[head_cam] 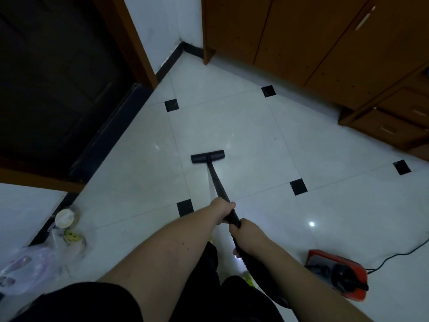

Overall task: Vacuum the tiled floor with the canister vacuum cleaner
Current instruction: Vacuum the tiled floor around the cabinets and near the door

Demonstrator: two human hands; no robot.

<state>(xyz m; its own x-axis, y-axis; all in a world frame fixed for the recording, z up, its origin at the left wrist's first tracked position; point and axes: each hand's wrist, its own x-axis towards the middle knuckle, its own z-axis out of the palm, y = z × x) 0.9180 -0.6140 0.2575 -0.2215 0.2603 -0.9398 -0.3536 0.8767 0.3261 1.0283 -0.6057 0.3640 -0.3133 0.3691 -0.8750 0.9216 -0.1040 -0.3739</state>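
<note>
Starting from the left side, a thin translucent plastic bag [25, 268] lies on the floor beside a small round white-lidded container [64, 218], both close to the dark skirting of the white wall [21, 212]. I judge that this corner is not yet cleaned, because these things sit where the nozzle would need to pass, and I must move them or go around them.

Next, my left hand [222, 211] is wrapped around the long black tube of the vacuum [218, 184], fingers curled closed on it, higher up toward the nozzle. The flat black floor nozzle [207, 156] rests on the glossy white tiled floor with small black diamond insets [232, 126], about in the middle of the open area, well apart from the walls. My right hand [249, 238] grips the same tube lower down, just behind the left one, also clamped on it.

On the right, the orange and black canister body of the vacuum [337, 273] stands on the floor near my leg, with its black power cord [399, 252] running away to the right edge. Farther right and up, the brown wooden cabinets [325, 43] stand along the wall.

About progress, I cannot tell from the tiles which ones are already done; no dirt or clean track is visible. The strip along the cabinets, the far corner and the left edge probably remain.
</note>
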